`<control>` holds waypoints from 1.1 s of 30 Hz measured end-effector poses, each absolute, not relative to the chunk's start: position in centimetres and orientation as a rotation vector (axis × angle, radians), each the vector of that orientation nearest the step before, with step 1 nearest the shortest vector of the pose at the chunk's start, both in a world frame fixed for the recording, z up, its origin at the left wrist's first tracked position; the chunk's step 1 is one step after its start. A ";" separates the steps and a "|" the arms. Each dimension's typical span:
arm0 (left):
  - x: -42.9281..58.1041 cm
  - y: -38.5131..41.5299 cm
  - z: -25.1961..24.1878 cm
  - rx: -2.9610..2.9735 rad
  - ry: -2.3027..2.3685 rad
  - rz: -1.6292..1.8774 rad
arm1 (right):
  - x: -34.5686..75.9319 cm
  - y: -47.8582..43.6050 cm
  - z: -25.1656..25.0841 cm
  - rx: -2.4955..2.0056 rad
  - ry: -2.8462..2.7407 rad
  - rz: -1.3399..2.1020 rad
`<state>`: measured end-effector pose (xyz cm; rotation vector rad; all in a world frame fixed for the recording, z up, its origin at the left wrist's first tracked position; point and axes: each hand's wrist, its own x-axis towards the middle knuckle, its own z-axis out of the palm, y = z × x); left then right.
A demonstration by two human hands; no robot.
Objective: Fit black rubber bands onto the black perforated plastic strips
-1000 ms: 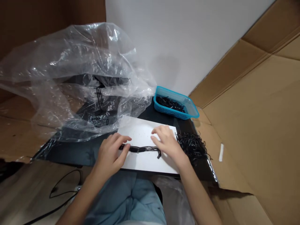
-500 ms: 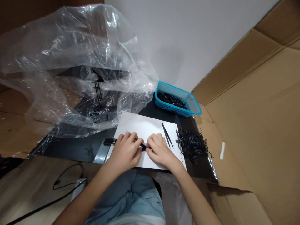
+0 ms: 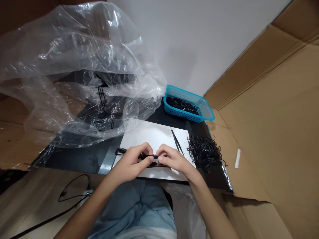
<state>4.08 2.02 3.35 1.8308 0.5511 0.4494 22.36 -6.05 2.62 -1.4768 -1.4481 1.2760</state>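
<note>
Over the white board (image 3: 149, 132), my left hand (image 3: 136, 162) and my right hand (image 3: 173, 160) face each other with only a small gap between them. A thin black strip (image 3: 155, 156) spans that gap, its ends pinched between the thumb and fingers of each hand. Its exact kind cannot be made out. Black looped ends (image 3: 120, 151) stick out to the left of my left hand. Black tweezers (image 3: 177, 142) lie on the board just beyond my right hand, and dark specks dot the white surface.
A pile of thin black loops (image 3: 204, 152) lies right of the board. Behind it stands a blue plastic basket (image 3: 209, 114) holding more black pieces. Clear plastic sheeting (image 3: 74, 49) bulges over the dark table's left side. Cardboard (image 3: 274, 109) walls the right side.
Both hands have rolled and lifted a little, so the thumbs now face me. The black strip between them shows more clearly, and the looped ends at left have shifted slightly right.
</note>
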 end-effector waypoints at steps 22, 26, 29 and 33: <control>4.5 2.0 2.9 1.483 0.524 0.421 | 20.9 -6.3 4.0 -1.629 -1.612 1.062; 4.6 2.2 3.0 1.404 0.515 0.383 | 20.4 -6.2 3.6 -1.572 -1.642 0.956; 4.4 2.7 3.2 1.343 0.483 0.349 | 20.6 -6.1 3.4 -1.489 -1.573 1.070; 4.2 3.1 3.1 1.288 0.446 0.332 | 20.9 -6.2 3.4 -1.431 -1.528 1.216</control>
